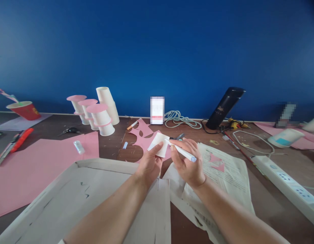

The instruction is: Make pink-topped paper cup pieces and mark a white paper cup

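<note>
A small white paper cup is gripped in my left hand, tilted over the middle of the table. My right hand holds a white marker with a bluish end; its tip is at the cup's right side. Whether the tip touches the cup I cannot tell. Cut pink paper scraps lie behind and beneath the cup. A small pale blue cap rests on the table to their left.
Stacked white cups with pink discs stand back left, near a red cup. Pink sheets and a cutter lie left. A phone stands behind, a black bottle and power strip right. White paper lies in front.
</note>
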`<state>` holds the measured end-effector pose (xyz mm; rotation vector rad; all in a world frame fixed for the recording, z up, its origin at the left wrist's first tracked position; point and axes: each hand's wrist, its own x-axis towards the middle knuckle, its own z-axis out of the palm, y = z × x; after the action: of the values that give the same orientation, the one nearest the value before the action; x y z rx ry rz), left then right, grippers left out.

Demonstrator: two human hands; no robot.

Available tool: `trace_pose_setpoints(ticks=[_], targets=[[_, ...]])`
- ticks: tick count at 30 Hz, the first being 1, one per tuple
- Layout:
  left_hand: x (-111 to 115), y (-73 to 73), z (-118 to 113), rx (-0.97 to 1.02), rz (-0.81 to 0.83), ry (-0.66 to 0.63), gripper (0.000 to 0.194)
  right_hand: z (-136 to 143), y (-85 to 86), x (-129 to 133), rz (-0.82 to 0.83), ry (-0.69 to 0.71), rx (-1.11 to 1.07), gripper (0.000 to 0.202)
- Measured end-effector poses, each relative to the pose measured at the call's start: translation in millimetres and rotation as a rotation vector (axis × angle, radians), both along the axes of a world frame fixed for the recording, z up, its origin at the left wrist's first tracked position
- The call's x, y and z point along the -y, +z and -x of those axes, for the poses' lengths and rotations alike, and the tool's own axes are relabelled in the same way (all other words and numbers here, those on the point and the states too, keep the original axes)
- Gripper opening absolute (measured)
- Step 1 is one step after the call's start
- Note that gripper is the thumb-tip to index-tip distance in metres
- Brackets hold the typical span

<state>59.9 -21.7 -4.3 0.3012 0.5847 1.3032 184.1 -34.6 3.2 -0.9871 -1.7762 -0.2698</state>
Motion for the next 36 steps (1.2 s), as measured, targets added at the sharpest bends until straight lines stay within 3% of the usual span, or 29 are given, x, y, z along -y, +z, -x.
trace_pose_setpoints(ticks=[36], targets=[[0.1,0.8,1.0,0.012,0.056,0.0,0.02,2.4,0.5,1.6,0.029,-0.011,0.027,0.018]])
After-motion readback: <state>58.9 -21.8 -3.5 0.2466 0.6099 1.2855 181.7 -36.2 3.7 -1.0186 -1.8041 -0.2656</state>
